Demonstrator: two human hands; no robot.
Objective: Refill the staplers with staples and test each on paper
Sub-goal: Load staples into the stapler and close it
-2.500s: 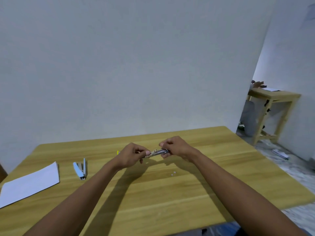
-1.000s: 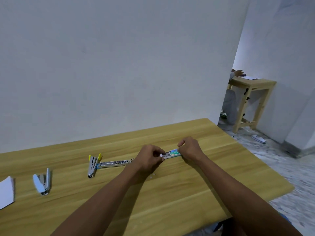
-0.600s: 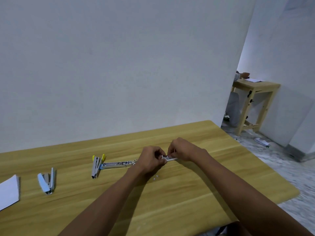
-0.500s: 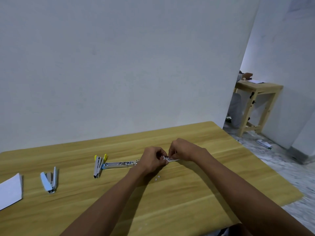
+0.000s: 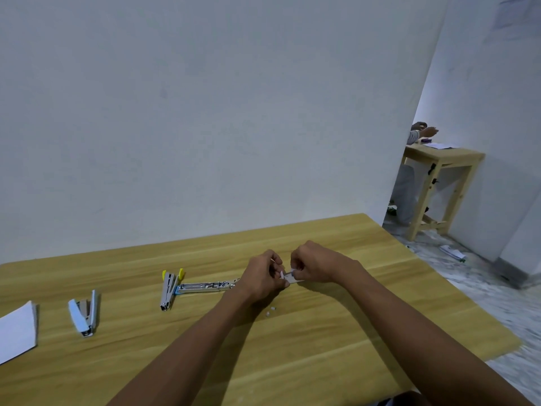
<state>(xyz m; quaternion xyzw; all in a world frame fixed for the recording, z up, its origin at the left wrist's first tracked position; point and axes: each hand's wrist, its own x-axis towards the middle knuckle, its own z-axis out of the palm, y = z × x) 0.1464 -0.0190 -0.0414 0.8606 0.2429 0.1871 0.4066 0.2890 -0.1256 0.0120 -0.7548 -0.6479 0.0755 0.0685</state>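
Fingers of the left hand (image 5: pixel 261 276) and right hand (image 5: pixel 314 266) pinch a small staple box (image 5: pixel 289 277) low over the table (image 5: pixel 322 341). Left of them lie the opened yellow stapler (image 5: pixel 187 286), blue stapler (image 5: pixel 83 313) and paper (image 5: pixel 16 332).

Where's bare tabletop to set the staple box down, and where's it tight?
Free: the near right part of the table, beside the right hand; the far strip along the wall; the gap between the blue stapler and the open yellow stapler. Tight: around both hands, left hand included, with small bits lying just in front.
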